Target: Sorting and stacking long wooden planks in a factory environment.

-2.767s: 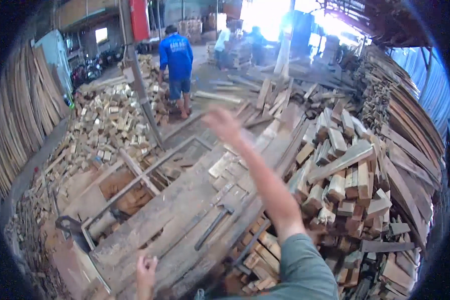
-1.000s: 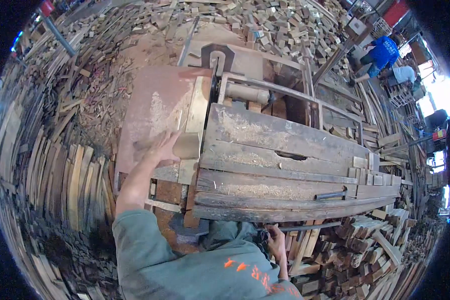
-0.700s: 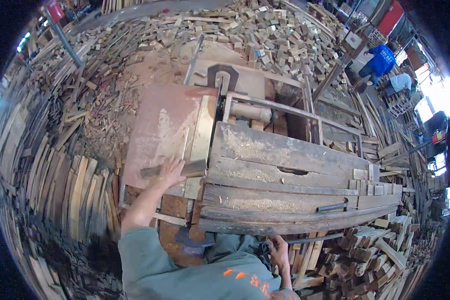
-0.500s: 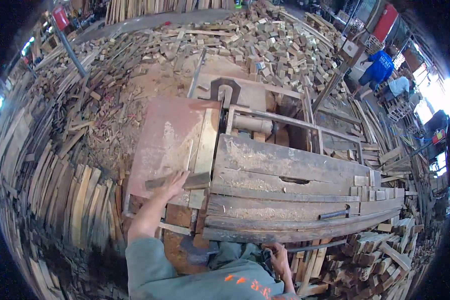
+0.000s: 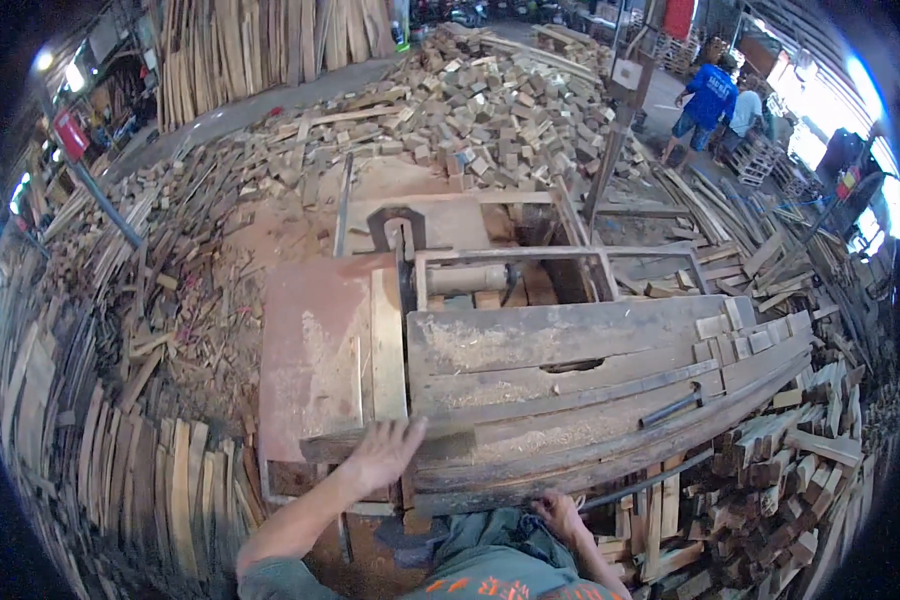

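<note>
A left hand [image 5: 385,453] lies open over a strip of wood [image 5: 332,444].
The strip's long axis runs left to right, its right end pointing onto the planks [image 5: 575,338], its left over the red panel [image 5: 315,350]; earlier, it stopped short of the planks. It lies under the left palm, left of the right hand [image 5: 560,515], whose fingers curl by the planks' near edge; I cannot tell if they hold anything.

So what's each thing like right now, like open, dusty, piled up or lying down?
Left hand: open
Dark wood piece: lying down, partly covered by that hand
Right hand: near the tabletop's front edge, grip unclear
Hammer: lying down
Tabletop: dusty, one hole
Reddish board: dusty
Wood blocks: heaped up
Tall planks: upright
</note>
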The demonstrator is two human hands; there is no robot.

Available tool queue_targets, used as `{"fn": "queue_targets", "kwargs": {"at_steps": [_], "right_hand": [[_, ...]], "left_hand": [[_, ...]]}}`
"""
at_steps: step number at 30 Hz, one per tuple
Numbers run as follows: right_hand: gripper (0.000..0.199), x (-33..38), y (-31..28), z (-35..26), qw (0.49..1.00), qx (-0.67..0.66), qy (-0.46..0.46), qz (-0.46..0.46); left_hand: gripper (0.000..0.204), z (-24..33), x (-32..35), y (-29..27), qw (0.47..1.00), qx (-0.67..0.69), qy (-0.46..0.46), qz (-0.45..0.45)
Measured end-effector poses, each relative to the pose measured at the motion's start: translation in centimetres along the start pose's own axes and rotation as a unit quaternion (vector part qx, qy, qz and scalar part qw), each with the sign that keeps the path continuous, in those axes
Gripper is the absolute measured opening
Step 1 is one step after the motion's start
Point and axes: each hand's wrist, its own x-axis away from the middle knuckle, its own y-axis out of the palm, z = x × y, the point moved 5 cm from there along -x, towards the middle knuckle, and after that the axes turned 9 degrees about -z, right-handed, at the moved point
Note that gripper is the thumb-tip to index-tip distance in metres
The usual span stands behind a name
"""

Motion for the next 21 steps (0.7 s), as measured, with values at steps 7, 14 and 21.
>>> {"fn": "queue_targets", "kwargs": {"at_steps": [7,14,21], "right_hand": [[0.025,2.0,0.8,0.7,0.995,-0.058,0.035,0.076],[0.026,7.0,0.7,2.7,0.959,-0.137,0.097,0.229],[0.029,7.8,1.1,4.7,0.955,-0.134,0.153,0.215]], "left_hand": [[0.04,-19.3,-1.6,-28.6,0.916,0.15,-0.137,0.346],[0.072,-2.8,-7.0,-40.0,0.591,-0.084,0.029,0.802],[0.063,11.2,-24.5,-15.2,0.748,0.482,0.106,0.444]]}}
